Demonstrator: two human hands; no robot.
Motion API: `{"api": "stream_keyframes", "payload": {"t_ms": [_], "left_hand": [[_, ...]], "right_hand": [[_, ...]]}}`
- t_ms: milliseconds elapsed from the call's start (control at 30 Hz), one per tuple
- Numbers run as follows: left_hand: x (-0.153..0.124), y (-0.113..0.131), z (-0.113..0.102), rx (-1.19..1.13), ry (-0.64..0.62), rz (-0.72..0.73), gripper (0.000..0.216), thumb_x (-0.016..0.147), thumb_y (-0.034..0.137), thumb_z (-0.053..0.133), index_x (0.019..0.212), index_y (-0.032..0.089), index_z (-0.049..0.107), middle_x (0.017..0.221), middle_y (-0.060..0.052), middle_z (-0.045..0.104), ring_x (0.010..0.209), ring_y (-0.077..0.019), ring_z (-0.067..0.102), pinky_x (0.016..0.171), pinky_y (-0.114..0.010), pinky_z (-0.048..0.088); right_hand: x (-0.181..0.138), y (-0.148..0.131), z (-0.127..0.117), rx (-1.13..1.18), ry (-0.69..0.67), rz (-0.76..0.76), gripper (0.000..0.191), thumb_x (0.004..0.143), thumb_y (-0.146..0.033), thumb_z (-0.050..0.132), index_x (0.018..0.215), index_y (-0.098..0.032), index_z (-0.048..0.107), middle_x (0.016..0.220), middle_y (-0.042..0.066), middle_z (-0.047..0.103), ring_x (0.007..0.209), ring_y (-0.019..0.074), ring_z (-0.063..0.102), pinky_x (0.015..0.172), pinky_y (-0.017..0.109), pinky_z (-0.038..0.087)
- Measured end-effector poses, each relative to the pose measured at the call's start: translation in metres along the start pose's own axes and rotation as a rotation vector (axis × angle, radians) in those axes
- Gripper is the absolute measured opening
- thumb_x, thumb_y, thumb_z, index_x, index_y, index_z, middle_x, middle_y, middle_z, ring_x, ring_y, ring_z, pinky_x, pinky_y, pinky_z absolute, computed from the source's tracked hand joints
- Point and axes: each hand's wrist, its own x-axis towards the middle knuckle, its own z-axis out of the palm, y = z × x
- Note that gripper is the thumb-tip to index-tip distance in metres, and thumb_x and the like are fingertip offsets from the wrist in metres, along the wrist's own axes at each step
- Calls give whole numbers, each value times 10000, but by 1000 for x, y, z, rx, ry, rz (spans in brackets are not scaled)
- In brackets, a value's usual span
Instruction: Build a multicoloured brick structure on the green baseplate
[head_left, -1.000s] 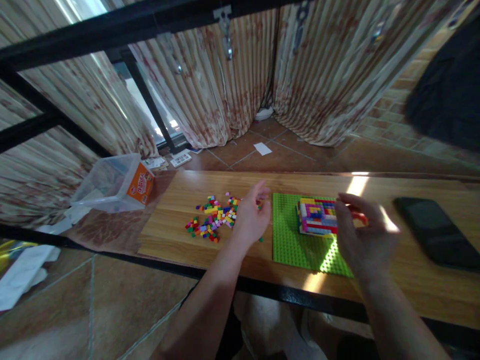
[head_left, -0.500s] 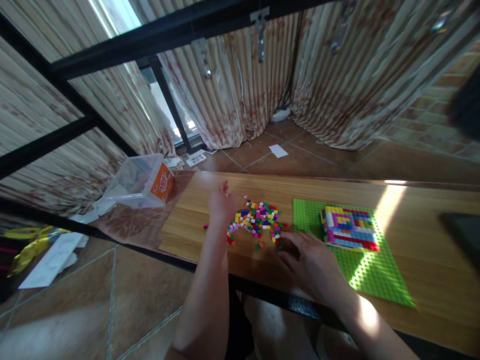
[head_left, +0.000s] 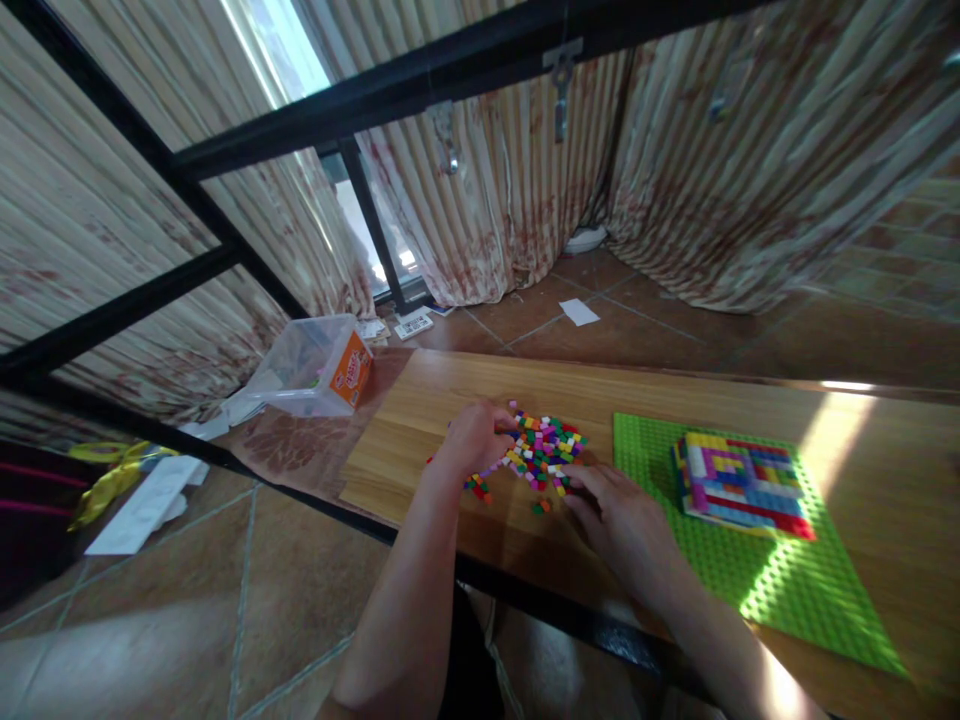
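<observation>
A loose pile of small multicoloured toy bricks [head_left: 544, 440] lies on the wooden tabletop. My left hand [head_left: 476, 438] is at the pile's left side, its curled fingers touching bricks with thumb and fingertips apart. At the right edge of the pile rests my right hand [head_left: 619, 515], fingers bent and thumb spread from them, the tips beside a few bricks. Neither hand visibly holds a brick. To the right, a block built of coloured bricks [head_left: 742, 480] sits on a green studded baseplate [head_left: 817, 600]. A few stray bricks [head_left: 541, 507] lie in front of the pile.
A clear plastic box [head_left: 307, 375] with an orange label stands beyond the wooden board [head_left: 397, 420] on the left. Dark metal bars [head_left: 360, 120] cross in front of curtains [head_left: 510, 200]. White paper [head_left: 579, 312] lies on the tiled floor [head_left: 300, 570].
My left hand has come down from above the left side onto the bricks. The right hand stays by the pile's right edge. The camera view has shifted slightly.
</observation>
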Motion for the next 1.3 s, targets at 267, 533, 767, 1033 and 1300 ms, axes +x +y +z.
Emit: {"api": "stream_keyframes", "payload": {"t_ms": [267,533,767,1033,1300], "left_hand": [[4,-5,2,-40,77,29,212,804,87,585,846,182,770,894,-38,756,836,-167,672,816,-271,505],[-7,-68,-23,-166,546,-156,251,889,291,583,1050,157,721,1037,-89,730,960,-206,660,901,-340,522],[-39,-75,-7,-159,383,13,436,992,393,381,1297,156,582,1300,-114,634,1233,-220,563,1088,-399,419],[-31,-31,27,-79,361,106,495,1006,433,332,1357,127,499,1351,-141,584,1289,-237,510,1115,-413,386],[-27,-9,36,-112,413,107,423,1022,405,305,1268,172,558,1248,-98,651,1181,-217,575,1059,-393,421]], "right_hand": [[7,2,-6,6,208,38,231,929,-314,517,1079,-203,654,1059,81,694,987,225,629,885,384,519],[30,8,3,-5,231,141,515,941,-480,449,1298,-124,555,1334,176,564,1235,295,520,1048,467,445],[47,16,28,-45,167,107,602,961,-503,362,1352,-67,501,1355,225,535,1268,321,498,1072,504,417],[44,-3,38,-111,161,93,574,971,-481,344,1342,-74,505,1362,230,528,1284,326,475,1050,508,420],[47,-10,42,-53,181,89,527,973,-470,352,1307,-106,538,1332,210,553,1256,314,497,1036,513,425]]}}
